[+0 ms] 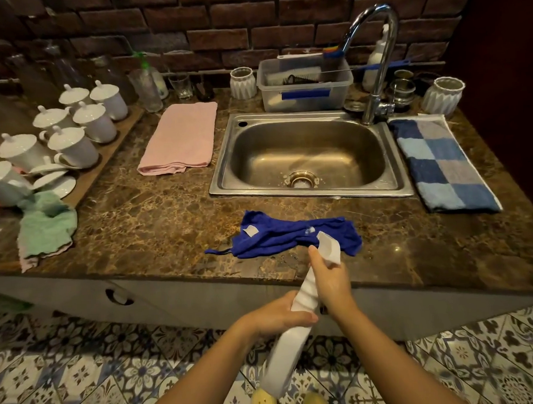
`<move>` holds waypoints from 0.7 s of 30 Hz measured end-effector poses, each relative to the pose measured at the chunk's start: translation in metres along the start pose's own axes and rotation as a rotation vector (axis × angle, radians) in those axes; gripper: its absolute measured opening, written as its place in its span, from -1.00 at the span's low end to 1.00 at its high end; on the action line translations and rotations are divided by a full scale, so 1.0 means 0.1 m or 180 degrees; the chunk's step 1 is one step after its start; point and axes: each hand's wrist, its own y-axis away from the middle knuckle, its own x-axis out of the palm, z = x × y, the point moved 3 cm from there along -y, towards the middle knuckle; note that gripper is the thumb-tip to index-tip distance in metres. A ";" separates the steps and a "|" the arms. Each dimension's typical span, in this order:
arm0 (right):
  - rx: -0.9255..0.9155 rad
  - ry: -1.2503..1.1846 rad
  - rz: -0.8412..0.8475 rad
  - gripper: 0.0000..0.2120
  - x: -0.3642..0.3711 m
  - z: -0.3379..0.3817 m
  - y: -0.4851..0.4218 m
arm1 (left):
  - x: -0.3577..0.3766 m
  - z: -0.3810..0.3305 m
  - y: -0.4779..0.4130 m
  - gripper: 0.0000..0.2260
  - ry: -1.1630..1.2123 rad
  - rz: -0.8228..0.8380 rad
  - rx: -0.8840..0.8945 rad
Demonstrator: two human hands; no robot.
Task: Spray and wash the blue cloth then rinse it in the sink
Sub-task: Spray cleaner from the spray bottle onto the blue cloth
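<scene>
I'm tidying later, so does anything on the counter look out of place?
The green cloth lies crumpled at the left front of the counter, one corner at the very edge, unlike the neatly folded pink towel.

This is looking like a home kitchen: a steel sink [257,159] with a curved tap [386,59] is sitting in a brown stone counter [154,214], lidded white cups [74,147] are standing in rows (on a wooden board [108,151]), and a pink towel [178,138] and a checked blue towel [442,161] are lying on either side of it.

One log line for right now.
left hand: grips white plastic spray bottle | right hand: grips its neck | crumpled blue cloth: on marble counter, before steel sink
</scene>
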 end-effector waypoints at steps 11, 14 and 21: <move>-0.0353 0.0051 -0.0246 -0.78 -0.32 -0.02 -0.02 | 0.22 -0.06 -0.18 -0.37 -0.0097 0.0240 -0.0028; -0.0326 -0.0037 -0.0336 -0.76 -0.39 -0.03 0.01 | 0.25 -0.11 -0.20 -0.41 -0.0192 0.0313 -0.0027; -0.0234 -0.0189 -0.0422 -0.83 -0.44 -0.05 0.05 | 0.26 -0.15 -0.22 -0.49 -0.0349 0.0367 -0.0018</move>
